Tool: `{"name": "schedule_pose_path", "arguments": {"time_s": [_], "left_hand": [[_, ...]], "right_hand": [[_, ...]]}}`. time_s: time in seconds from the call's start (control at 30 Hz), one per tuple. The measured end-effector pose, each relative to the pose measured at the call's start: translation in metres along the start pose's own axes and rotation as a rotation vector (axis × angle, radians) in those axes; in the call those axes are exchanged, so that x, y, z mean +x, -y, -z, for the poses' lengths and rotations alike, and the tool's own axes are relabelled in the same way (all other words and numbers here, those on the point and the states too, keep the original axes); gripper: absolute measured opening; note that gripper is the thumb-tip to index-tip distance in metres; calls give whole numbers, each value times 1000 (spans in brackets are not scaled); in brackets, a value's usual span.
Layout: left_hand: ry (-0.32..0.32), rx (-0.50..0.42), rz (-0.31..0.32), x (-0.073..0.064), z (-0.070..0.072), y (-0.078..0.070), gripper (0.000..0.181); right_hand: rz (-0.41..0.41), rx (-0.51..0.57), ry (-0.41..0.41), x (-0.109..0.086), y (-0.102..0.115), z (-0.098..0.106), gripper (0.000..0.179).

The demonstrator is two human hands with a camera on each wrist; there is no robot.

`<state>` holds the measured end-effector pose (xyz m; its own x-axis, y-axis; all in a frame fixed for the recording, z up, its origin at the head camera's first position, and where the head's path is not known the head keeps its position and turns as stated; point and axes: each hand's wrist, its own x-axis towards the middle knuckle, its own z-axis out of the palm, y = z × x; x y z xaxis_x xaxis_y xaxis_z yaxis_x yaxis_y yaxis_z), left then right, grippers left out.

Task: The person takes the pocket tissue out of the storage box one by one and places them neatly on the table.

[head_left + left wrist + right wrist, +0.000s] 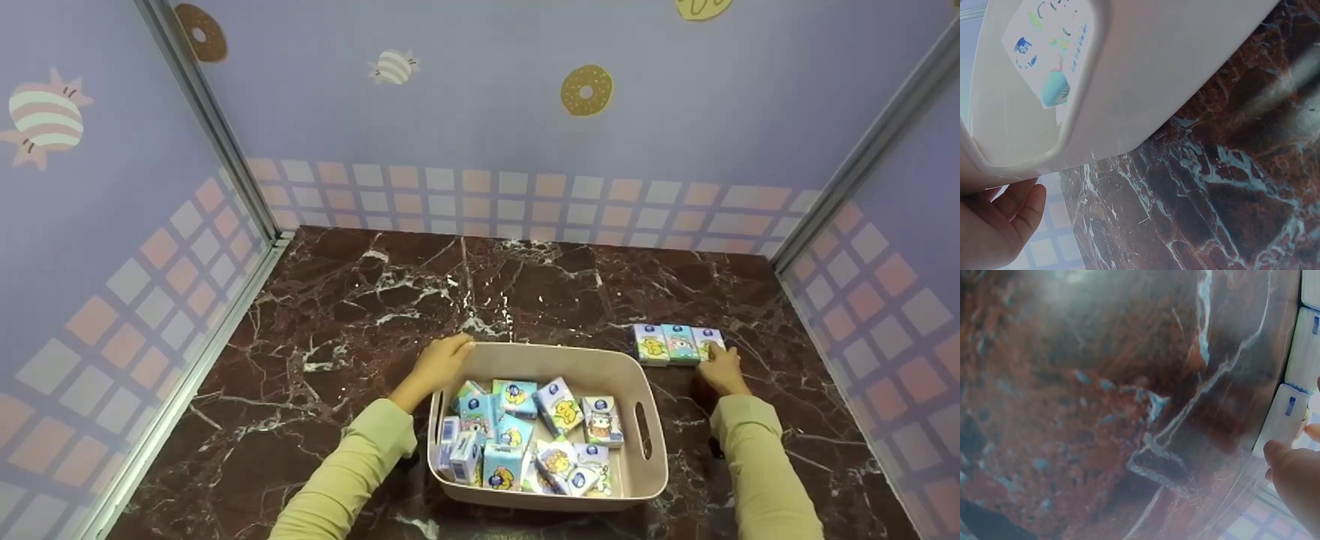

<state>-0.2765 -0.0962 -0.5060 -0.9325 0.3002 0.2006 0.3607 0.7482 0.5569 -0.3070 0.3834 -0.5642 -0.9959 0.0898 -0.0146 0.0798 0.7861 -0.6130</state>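
A beige plastic basket (555,360) holds several small tissue packs with cartoon prints, such as a purple one (559,409). My left hand (441,364) holds the basket's back left corner, its fingers bent over the rim in the left wrist view. Right of the basket, three tissue packs stand side by side in a row: a purple one (651,346), a teal one (679,345) and another purple one at the right end (705,339). My right hand (724,373) pinches that end pack, with the thumb (1286,464) against its near side.
Everything rests on a dark red marbled surface (360,300) with white veins. Lilac panels with printed tiles (480,180) enclose it at the back, left and right. Oval handle holes (643,429) pierce the basket's ends.
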Motion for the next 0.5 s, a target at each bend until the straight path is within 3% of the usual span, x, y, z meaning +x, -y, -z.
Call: {"name": "schedule_pose_path", "arguments": {"time_s": [0.37, 0.5], "left_hand": [[-1, -1, 19, 0, 0, 0, 24], [-1, -9, 23, 0, -1, 0, 24]], "right_hand": [[-16, 46, 66, 4, -2, 1, 54], [-64, 68, 86, 4, 1, 2, 62]]}}
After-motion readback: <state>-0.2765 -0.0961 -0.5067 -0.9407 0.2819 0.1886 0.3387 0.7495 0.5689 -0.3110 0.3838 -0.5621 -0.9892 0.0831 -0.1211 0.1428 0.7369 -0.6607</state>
